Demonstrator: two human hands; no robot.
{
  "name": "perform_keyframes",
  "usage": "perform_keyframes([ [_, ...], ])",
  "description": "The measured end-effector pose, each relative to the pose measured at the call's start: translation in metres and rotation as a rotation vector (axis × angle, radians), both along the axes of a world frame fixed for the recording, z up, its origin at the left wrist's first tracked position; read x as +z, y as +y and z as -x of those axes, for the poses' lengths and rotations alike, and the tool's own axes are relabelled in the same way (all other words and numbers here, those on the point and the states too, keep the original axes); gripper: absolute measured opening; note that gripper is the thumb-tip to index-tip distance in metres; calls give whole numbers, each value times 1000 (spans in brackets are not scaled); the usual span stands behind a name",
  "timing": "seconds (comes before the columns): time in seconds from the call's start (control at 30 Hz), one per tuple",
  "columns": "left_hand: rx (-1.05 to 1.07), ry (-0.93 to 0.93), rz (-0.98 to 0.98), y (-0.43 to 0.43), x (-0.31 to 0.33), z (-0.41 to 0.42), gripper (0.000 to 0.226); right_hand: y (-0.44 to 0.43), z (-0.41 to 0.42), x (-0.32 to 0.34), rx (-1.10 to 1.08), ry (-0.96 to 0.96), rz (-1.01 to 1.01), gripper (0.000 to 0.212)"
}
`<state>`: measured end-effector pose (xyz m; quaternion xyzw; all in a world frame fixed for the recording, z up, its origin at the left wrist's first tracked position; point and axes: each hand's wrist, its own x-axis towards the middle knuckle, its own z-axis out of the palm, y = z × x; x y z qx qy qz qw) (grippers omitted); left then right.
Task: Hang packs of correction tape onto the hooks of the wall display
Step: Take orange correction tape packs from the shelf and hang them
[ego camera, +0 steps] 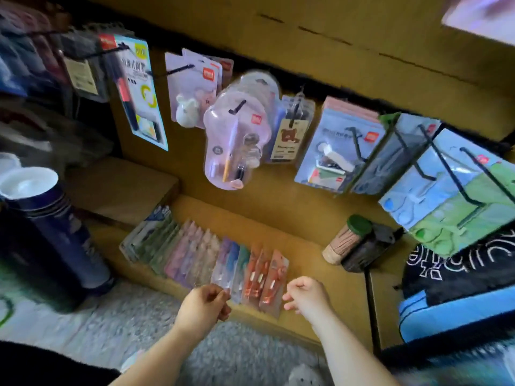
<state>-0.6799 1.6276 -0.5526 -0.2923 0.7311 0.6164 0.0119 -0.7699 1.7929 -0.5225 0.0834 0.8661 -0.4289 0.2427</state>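
The left hand (204, 303) pinches the near edge of a pack in the row of packs (206, 256); the right hand (305, 296) hovers loosely curled, empty (blurred). Lift straight out, keeping neighbours standing.

Stationery shop: carded packs (140, 89) hang on wall hooks (358, 147); more packs (206, 253) stand in rows below.

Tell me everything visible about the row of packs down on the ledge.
The row of packs stands on edge on the cardboard ledge, overlapping like files, leaning against one another. Clear plastic blister fronts on card backs; colours run grey-green, pink, lilac-blue, then orange at the right end. The left hand pinches a pack's lower edge; the right hand hovers beside the orange ones. Details blurred.
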Motion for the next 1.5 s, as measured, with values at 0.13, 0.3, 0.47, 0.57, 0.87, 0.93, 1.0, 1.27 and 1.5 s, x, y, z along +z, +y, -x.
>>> perform_keyframes([
  [0.13,-32,-69,7,12,-40,21,33,10,19,-51,-92,-123,-34,19],
  [0.3,-73,-166,-103,30,-72,47,30,3,41,-87,-163,-313,132,49],
  [0.47,-97,-195,-133,29,-92,56,45,-7,60,-120,-277,-314,150,64],
  [0.57,-63,-185,-223,28,-102,56,48,-5,70,-131,-328,-308,152,65],
  [0.87,-58,-152,-339,29,-104,69,41,-30,69,-139,-169,-338,137,67],
  [0.93,-67,-146,-344,31,-104,71,41,-31,68,-137,-144,-334,132,65],
  [1.0,-80,-158,-334,32,-104,73,43,-32,67,-133,-118,-330,134,63],
  [1.27,-110,-217,-152,41,-106,101,48,-34,63,-129,-123,-313,219,48],
  [1.5,-75,-278,24,48,-121,110,42,-30,58,-139,-198,-322,300,44],
])
